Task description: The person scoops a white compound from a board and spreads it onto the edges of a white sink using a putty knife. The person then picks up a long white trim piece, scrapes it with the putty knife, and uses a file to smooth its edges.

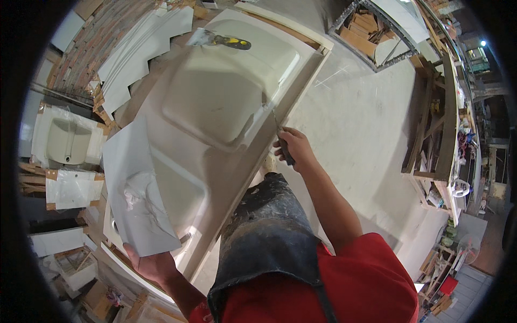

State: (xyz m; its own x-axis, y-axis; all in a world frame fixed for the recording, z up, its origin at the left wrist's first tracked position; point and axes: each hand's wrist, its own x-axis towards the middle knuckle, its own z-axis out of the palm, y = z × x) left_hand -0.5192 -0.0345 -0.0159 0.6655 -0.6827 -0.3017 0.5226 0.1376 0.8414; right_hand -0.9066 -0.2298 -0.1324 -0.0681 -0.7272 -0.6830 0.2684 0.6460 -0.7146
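My left hand (152, 265) grips the lower end of a pale flat board (123, 151), and a smear of whitish paste (141, 192) sits on the board's face. In my right hand (297, 146) is a putty knife (287, 156) with a dark handle. Its thin blade points away from me, over the near rim of a large cream moulded piece (161, 126) with rounded hollows; whether it touches the rim, I cannot tell. A second putty knife (232, 42), black and yellow, lies at the far side of the piece. The board covers part of the near-left hollow.
A wooden strip (312, 81) borders the moulded piece. Stacked white sheets (142, 56) lie far left, with a white basin (69, 141) below them. At the far right stands a dark-framed bin (371, 35) holding cardboard scraps; a wooden rack (435, 124) is farther right.
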